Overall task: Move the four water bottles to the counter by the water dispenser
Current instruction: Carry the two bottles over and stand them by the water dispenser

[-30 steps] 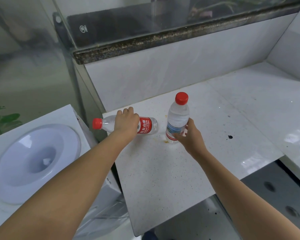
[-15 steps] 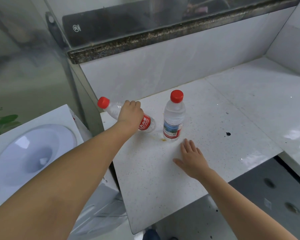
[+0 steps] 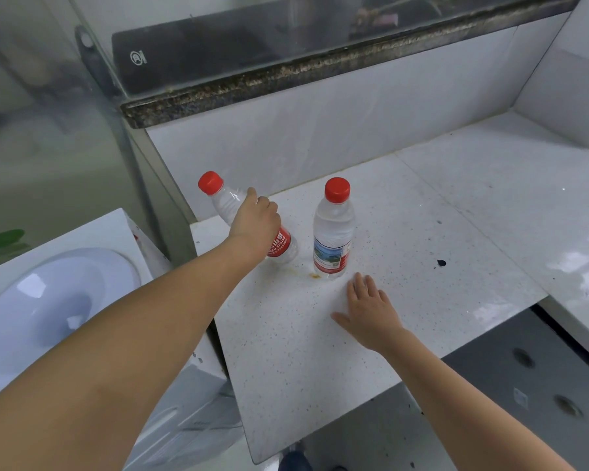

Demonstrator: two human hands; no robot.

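Two clear water bottles with red caps are on the white speckled counter (image 3: 320, 351). My left hand (image 3: 255, 226) grips the red-label bottle (image 3: 227, 200) around its middle; it leans with the cap up and to the left, its base on the counter. Just to its right, the bottle with the scenic label (image 3: 332, 232) stands upright on its own. My right hand (image 3: 371, 311) lies flat on the counter in front of that bottle, fingers spread, holding nothing.
The white water dispenser top (image 3: 48, 300) with its round basin sits left of the counter. A white backsplash (image 3: 320, 124) under a dark stone ledge (image 3: 286, 76) borders the back. A dark spot (image 3: 441, 263) marks the counter. Below right is a grey floor.
My right hand let go of the upright bottle and settled flat on the counter. My left hand tipped the red-label bottle from lying on its side towards upright.
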